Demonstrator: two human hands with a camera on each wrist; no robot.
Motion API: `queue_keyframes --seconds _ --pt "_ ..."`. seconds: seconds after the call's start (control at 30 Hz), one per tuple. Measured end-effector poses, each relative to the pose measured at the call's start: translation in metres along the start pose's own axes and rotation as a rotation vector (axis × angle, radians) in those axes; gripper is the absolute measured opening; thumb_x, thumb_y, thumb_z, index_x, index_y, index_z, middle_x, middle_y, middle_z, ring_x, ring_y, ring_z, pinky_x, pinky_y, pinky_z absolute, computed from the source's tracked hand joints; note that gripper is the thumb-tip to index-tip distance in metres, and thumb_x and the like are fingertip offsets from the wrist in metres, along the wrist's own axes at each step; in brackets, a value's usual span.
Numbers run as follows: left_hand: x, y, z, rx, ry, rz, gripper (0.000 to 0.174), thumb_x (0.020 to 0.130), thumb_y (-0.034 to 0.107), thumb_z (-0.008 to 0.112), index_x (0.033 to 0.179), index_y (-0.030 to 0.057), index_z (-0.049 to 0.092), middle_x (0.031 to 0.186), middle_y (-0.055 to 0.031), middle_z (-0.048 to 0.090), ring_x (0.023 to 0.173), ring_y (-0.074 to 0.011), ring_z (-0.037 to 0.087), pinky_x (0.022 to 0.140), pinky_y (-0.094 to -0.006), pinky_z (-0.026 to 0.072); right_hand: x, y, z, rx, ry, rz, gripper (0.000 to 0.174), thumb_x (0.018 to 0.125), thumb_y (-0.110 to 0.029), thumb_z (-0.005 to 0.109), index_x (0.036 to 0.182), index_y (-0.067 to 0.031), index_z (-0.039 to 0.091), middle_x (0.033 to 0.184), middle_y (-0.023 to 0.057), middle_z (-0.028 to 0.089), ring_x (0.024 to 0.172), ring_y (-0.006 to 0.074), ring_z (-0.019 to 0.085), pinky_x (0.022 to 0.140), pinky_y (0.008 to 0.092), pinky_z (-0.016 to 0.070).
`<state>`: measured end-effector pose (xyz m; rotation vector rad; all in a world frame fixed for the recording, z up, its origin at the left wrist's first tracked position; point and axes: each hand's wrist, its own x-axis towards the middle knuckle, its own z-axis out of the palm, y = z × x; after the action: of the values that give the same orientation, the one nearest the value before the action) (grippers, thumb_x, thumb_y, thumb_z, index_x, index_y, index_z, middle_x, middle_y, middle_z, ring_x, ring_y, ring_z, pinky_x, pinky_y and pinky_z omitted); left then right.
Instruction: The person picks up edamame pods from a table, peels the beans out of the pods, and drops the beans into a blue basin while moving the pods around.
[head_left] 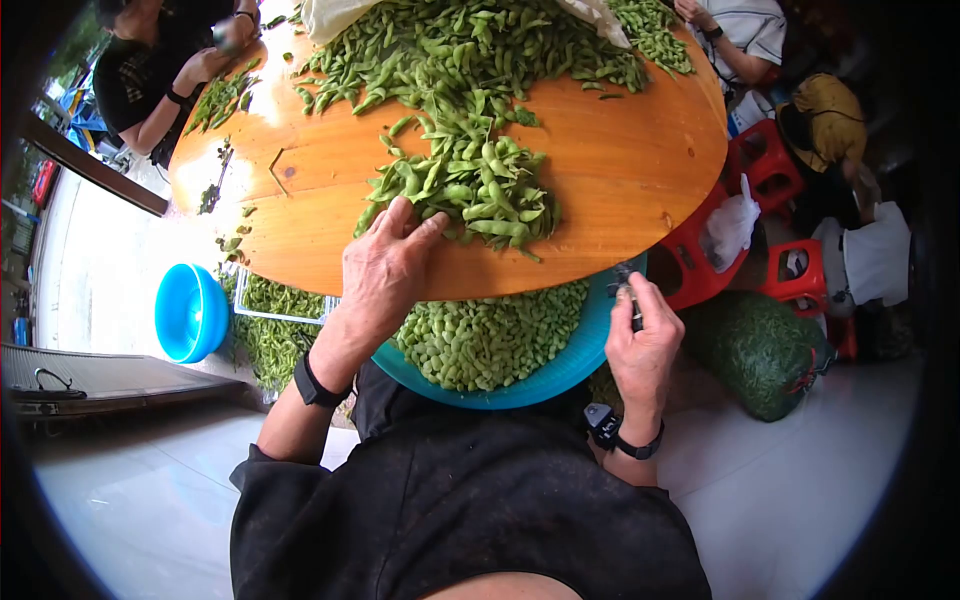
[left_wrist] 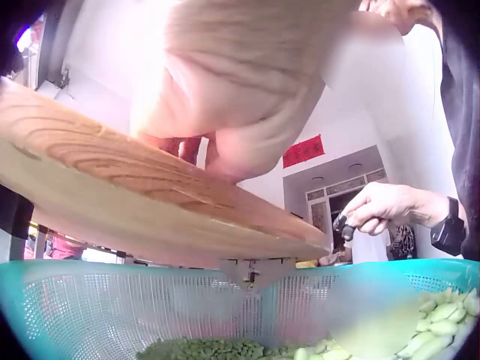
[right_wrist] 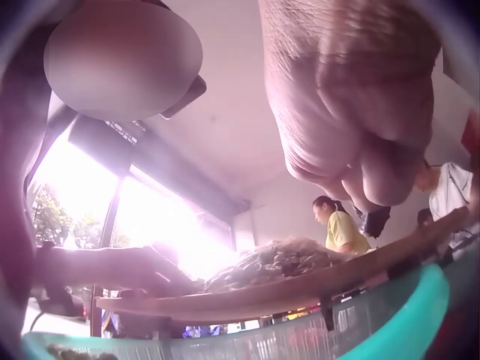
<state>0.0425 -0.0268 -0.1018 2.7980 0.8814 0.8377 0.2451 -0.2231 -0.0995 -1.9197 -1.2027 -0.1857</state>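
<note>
On the wooden table (head_left: 310, 215) lies a pile of green bean pods (head_left: 485, 190). My left hand (head_left: 385, 265) rests at the near edge of that pile, its fingertips touching pods. Beyond the table's right front edge, my right hand (head_left: 645, 345) pinches a small dark object (head_left: 625, 275); the same hand (left_wrist: 386, 206) and dark piece (left_wrist: 345, 226) show in the left wrist view. Under the table edge, a blue-green basket (head_left: 560, 385) holds shelled beans (head_left: 485, 345). In the right wrist view the right hand (right_wrist: 356, 105) hides most of what it holds.
A larger heap of pods (head_left: 450, 60) covers the table's far side. People sit at the far left and far right. A blue basin (head_left: 190, 312) and a crate of pods (head_left: 280, 300) stand at left; red stools (head_left: 765, 165) and a full green net bag (head_left: 755, 355) are at right.
</note>
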Motion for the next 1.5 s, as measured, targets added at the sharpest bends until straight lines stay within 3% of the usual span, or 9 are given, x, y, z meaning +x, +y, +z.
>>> queue_keyframes --seconds 0.2,0.3,0.37,0.57,0.67,0.77,0.93,1.1,1.5 --pt "0.0 0.008 0.004 -0.274 0.251 -0.077 0.022 0.08 0.005 0.067 0.102 0.0112 0.07 0.093 -0.0081 0.053 0.07 -0.0251 0.059 0.059 -0.0352 0.0493 -0.003 -0.015 0.011 0.112 -0.07 -0.031 0.019 0.085 0.007 0.059 0.104 0.0066 0.063 0.084 0.018 0.063 0.071 0.0327 0.064 0.062 0.0365 0.0511" --pt "-0.007 0.023 -0.011 -0.401 0.122 -0.169 0.023 0.077 -0.003 0.069 0.097 0.009 0.072 0.087 -0.0079 0.053 0.073 -0.0225 0.056 0.064 -0.035 0.0483 -0.005 -0.019 0.015 0.168 -0.102 -0.032 0.02 0.084 0.007 0.059 0.104 0.0061 0.063 0.084 0.0181 0.064 0.071 0.0329 0.065 0.062 0.0365 0.0513" --pt "-0.012 0.019 -0.001 -0.162 0.052 -0.065 0.024 0.077 -0.004 0.068 0.097 0.0085 0.071 0.095 -0.0081 0.055 0.083 -0.0238 0.058 0.069 -0.0358 0.0494 -0.006 -0.023 0.017 0.182 -0.15 -0.04 0.02 0.084 0.007 0.06 0.103 0.0058 0.063 0.084 0.018 0.064 0.072 0.0328 0.065 0.062 0.0365 0.0514" --pt "-0.011 0.026 -0.007 -0.427 0.176 -0.123 0.019 0.083 0.002 0.07 0.102 0.0057 0.069 0.084 -0.006 0.062 0.071 -0.0199 0.059 0.065 -0.0312 0.0487 -0.005 -0.036 0.019 0.315 -0.244 0.007 0.021 0.085 0.005 0.061 0.105 0.0055 0.063 0.083 0.016 0.064 0.069 0.0261 0.065 0.061 0.0326 0.0504" --pt "-0.017 0.047 -0.017 -1.261 -0.2 -0.566 0.013 0.092 0.01 0.067 0.099 -0.0011 0.067 0.074 0.0021 0.06 0.063 -0.0062 0.054 0.056 -0.0205 0.0437 -0.005 -0.044 0.022 0.801 -0.441 0.305 0.024 0.09 0.001 0.06 0.113 0.0061 0.062 0.075 0.0031 0.059 0.062 0.0053 0.052 0.053 0.0239 0.0435" --pt "-0.027 0.056 -0.001 -1.56 -0.243 -0.622 0.013 0.093 0.008 0.065 0.102 0.0004 0.06 0.073 -0.0022 0.062 0.062 -0.006 0.057 0.053 -0.0208 0.0467 0.001 -0.052 0.024 1.053 -0.557 0.532 0.028 0.095 0.001 0.055 0.121 0.0092 0.057 0.068 -0.002 0.048 0.055 0.0021 0.042 0.046 0.0203 0.0328" --pt "-0.032 0.063 0.002 -1.541 -0.228 -0.643 0.009 0.094 0.004 0.063 0.098 0.0015 0.056 0.072 -0.0023 0.062 0.061 -0.0073 0.059 0.051 -0.0212 0.0465 -0.001 -0.043 0.027 1.244 -0.59 0.646 0.03 0.097 -0.002 0.054 0.125 0.007 0.057 0.069 -0.0036 0.047 0.054 0.0023 0.038 0.046 0.0194 0.03" --pt "-0.038 0.062 0.003 -1.108 -0.122 -0.35 0.011 0.088 -0.004 0.066 0.093 -0.0011 0.057 0.075 -0.0038 0.062 0.063 -0.0084 0.062 0.054 -0.0224 0.0486 0.0 -0.041 0.026 1.297 -0.647 0.718 0.031 0.097 -0.007 0.055 0.126 0.0059 0.057 0.067 -0.0052 0.046 0.055 0.0016 0.039 0.047 0.0193 0.033" --pt "-0.043 0.059 -0.002 -1.085 -0.109 -0.31 0.01 0.088 -0.005 0.066 0.092 -0.0021 0.058 0.071 -0.0035 0.063 0.062 -0.007 0.059 0.055 -0.0209 0.0459 -0.003 -0.04 0.028 1.317 -0.674 0.716 0.022 0.095 0.0 0.054 0.116 0.0062 0.061 0.074 -0.0015 0.051 0.052 0.0019 0.038 0.043 0.0194 0.0273"
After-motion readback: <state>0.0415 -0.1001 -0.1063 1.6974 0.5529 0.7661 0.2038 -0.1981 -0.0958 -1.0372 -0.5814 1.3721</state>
